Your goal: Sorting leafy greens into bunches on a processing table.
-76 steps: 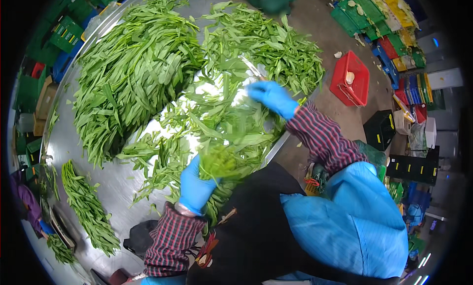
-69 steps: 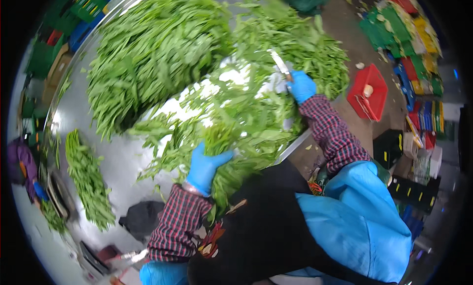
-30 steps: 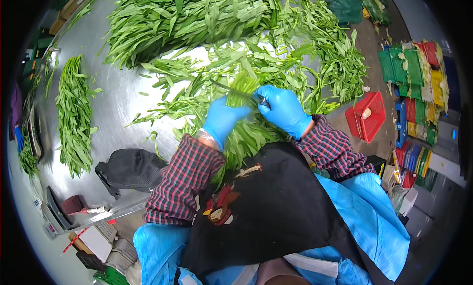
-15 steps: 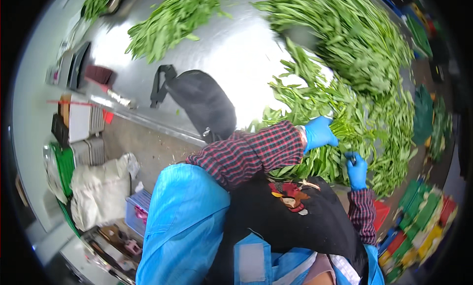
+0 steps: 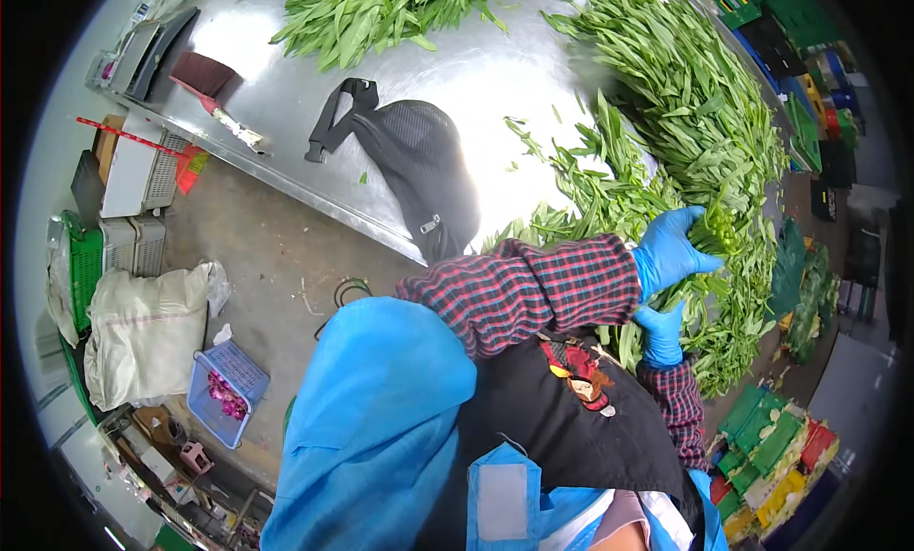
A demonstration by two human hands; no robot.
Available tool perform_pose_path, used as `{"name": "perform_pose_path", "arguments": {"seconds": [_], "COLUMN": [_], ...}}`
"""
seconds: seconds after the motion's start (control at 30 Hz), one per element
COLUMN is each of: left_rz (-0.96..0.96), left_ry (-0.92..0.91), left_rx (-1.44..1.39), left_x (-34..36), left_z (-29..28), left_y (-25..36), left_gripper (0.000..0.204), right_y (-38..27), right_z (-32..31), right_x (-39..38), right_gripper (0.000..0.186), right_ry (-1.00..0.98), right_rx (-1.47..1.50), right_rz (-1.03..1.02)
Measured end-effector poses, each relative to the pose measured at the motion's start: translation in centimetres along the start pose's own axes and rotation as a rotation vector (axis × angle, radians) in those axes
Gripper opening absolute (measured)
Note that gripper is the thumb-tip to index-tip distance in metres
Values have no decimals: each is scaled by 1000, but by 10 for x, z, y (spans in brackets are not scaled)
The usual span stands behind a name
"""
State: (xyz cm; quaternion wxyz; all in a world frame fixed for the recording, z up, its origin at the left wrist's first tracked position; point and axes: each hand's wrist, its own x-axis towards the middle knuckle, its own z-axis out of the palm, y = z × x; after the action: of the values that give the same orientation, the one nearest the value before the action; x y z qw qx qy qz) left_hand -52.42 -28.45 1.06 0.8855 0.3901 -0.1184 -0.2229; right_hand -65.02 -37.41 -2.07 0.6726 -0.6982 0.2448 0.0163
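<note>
My left hand [image 5: 671, 251], in a blue glove, curls its fingers and thumb around a bunch of leafy green stems [image 5: 716, 229], cut ends bunched together. Just below it, my right hand [image 5: 660, 334], also blue-gloved, is closed among the leaves under the left wrist. What it holds is hidden. Loose leafy greens [image 5: 595, 185] spread over the metal table around both hands. Beyond them lies a large heap of the same greens [image 5: 700, 104].
A black waist bag [image 5: 419, 161] lies on the metal table [image 5: 276, 166], beside a red-handled brush [image 5: 205, 80]. More greens [image 5: 381, 18] lie at the far side. On the floor stand a white sack [image 5: 148, 332], a blue basket [image 5: 228, 399] and, at right, colourful packed bundles [image 5: 776, 446].
My left hand has moved right and slightly up and now grips a bunch of stems. My right hand has shifted left under it; the small dark thing at its fingers is now out of sight.
</note>
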Motion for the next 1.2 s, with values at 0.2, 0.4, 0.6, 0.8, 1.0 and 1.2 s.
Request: {"name": "perform_pose_path", "arguments": {"seconds": [0.2,0.4,0.6,0.8,1.0,1.2], "left_rz": [169,-328,-332,203,527,33], "left_ry": [-219,127,151,-171,-596,-440], "left_rx": [-102,180,369,825,1374,1107], "left_x": [-27,-13,-7,-12,7,12], "left_z": [-39,-95,-132,-88,-34,-71], "left_y": [31,28,24,22,32,23], "left_gripper": [104,72,50,32,35,21], "right_y": [-80,-11,-9,-57,-86,-103], "right_z": [-11,-84,-95,-88,-71,-73], "right_x": [-4,41,51,18,11,-2], "right_gripper": [51,84,73,67,70,75], "right_ry": [125,-99,-171,94,28,-79], "right_rx": [-483,-1656,-1848,-1649,-1599,-1510], "right_rz": [-368,-161,19,-359,-498,-315]}}
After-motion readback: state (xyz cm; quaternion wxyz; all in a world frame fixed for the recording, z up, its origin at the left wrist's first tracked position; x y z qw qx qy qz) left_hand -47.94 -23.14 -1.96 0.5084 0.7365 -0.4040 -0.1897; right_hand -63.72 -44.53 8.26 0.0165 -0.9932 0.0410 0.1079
